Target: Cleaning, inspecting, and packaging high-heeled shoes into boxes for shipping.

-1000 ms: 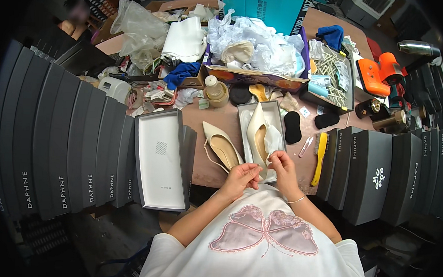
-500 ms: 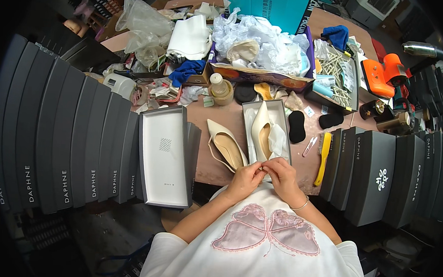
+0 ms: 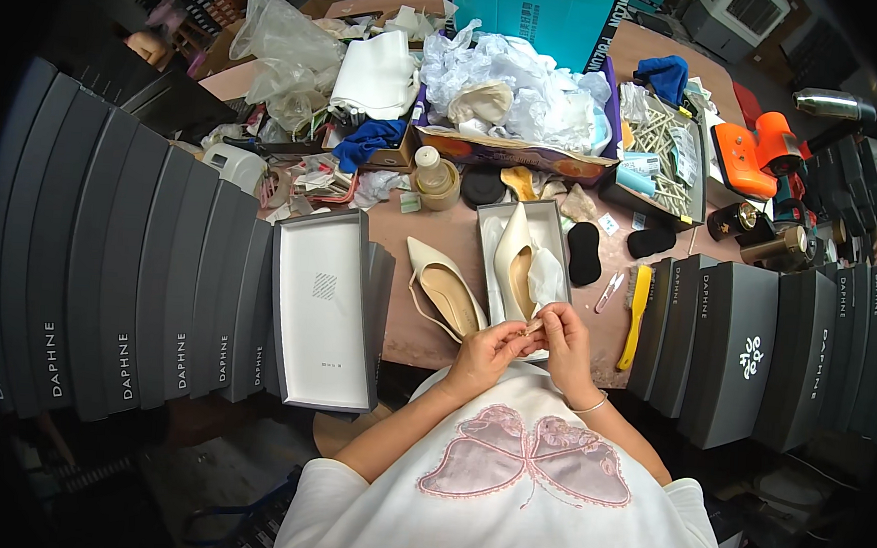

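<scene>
On the pink worktop (image 3: 411,334) sits a grey box (image 3: 544,213) with one cream shoe (image 3: 519,280) inside it, a second shoe (image 3: 449,292) just left of it, and the left hand (image 3: 489,359) and right hand (image 3: 568,350) by its near end, each grip pinching a small half-hidden thing (image 3: 533,328).

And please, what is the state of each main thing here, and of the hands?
Left hand: fingers curled, near the right fingertips.
Right hand: fingers bent; whatever is held is too small to tell.
Shoe box: open.
Boxed shoe: toe pointing away from the person.
Other shoe: outside the box.
White-lined lid: off, inside showing.
Purple carton: open, heaped with crumpled paper.
Bottle: upright.
Yellow brush: set down.
</scene>
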Available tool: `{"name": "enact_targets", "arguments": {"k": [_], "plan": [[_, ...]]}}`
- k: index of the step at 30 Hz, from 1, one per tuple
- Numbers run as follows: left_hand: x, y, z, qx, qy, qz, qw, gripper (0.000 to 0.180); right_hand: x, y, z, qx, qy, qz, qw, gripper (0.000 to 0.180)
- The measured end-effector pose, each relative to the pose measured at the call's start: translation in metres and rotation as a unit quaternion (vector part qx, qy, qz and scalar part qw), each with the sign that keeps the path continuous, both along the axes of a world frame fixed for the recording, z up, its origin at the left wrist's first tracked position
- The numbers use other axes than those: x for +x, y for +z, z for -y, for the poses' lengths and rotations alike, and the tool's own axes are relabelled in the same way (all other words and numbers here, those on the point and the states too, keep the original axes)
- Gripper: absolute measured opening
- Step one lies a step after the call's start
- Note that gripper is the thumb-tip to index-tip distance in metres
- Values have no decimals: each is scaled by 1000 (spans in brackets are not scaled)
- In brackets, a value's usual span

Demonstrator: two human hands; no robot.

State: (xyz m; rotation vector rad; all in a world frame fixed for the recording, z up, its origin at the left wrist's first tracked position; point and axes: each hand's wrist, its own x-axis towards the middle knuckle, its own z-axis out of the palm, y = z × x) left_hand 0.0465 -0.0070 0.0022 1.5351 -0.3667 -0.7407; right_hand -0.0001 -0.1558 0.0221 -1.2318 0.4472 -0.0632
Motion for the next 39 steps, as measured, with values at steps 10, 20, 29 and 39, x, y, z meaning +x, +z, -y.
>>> {"name": "enact_targets", "arguments": {"k": [10, 20, 29, 39], "plan": [[6, 22, 0, 107, -5, 188, 976, 25, -1, -9, 4, -26, 18, -7, 999, 17], [-1, 9, 1, -57, 65, -89, 992, 29, -2, -17, 9, 212, 1, -35, 977, 16], [2, 5, 1, -89, 83, -173, 977, 24, -2, -13, 4, 123, -30, 3, 992, 17], [2, 4, 2, -92, 88, -174, 977, 26, -1, -19, 6, 187, -61, 22, 980, 17]]}}
